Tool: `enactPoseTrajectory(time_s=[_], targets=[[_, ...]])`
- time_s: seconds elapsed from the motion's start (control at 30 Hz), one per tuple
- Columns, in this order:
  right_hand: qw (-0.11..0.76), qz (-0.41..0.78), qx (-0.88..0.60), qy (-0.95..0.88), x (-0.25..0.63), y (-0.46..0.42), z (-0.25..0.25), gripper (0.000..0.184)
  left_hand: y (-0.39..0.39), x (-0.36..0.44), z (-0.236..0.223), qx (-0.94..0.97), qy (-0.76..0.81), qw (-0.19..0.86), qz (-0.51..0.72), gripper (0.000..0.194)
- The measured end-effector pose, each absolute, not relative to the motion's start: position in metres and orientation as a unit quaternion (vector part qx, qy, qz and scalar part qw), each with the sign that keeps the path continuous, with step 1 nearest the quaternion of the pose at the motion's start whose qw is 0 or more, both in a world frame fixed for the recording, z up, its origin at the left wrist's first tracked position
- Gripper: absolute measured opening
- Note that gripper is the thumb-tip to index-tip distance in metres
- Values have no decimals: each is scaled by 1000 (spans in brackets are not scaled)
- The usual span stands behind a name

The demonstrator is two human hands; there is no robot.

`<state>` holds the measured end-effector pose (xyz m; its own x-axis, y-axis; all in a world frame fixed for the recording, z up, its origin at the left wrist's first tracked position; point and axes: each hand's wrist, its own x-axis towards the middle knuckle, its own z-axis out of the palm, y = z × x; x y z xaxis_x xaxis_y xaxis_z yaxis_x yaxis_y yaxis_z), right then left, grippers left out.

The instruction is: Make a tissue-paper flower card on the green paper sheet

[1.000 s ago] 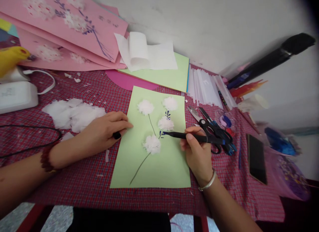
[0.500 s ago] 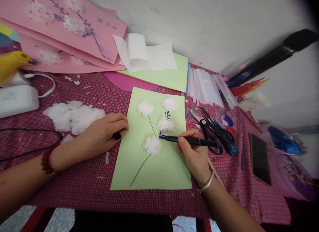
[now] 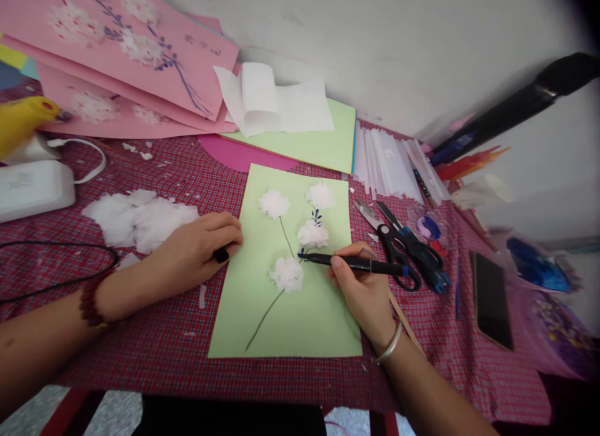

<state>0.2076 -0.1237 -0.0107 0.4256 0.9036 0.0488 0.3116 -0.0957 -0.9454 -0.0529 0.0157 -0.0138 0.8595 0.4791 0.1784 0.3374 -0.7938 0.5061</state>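
Observation:
A light green sheet [image 3: 304,311] lies on the red checked cloth, with several white fluffy paper flowers [image 3: 286,272] stuck on it and thin drawn stems. My right hand [image 3: 363,292] grips a black pen [image 3: 360,263], its tip touching the sheet beside the lowest flower. My left hand [image 3: 199,248] rests at the sheet's left edge with fingers curled, holding a small black pen cap [image 3: 220,255].
Black scissors [image 3: 398,242] lie just right of the sheet, a dark phone [image 3: 490,298] further right. A pile of white tissue [image 3: 140,217] sits left. Pink flower sheets [image 3: 117,55], green paper [image 3: 319,142] and white folded strips [image 3: 389,167] lie behind. A white box [image 3: 32,186] stands far left.
My right hand and the pen have slid a little to the left, bringing the tip closer to the lowest flower. My left hand has barely moved.

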Motion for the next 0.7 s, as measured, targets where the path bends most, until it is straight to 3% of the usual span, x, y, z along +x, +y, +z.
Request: enactPoseTrajectory(time_s=[0.47, 0.7], targets=[[494, 280, -681, -462, 211, -126, -12, 11, 16, -54, -14, 936, 218, 231, 152, 20], [605, 331, -628, -360, 219, -126, -2, 8, 17, -55, -15, 939, 219, 216, 152, 30]])
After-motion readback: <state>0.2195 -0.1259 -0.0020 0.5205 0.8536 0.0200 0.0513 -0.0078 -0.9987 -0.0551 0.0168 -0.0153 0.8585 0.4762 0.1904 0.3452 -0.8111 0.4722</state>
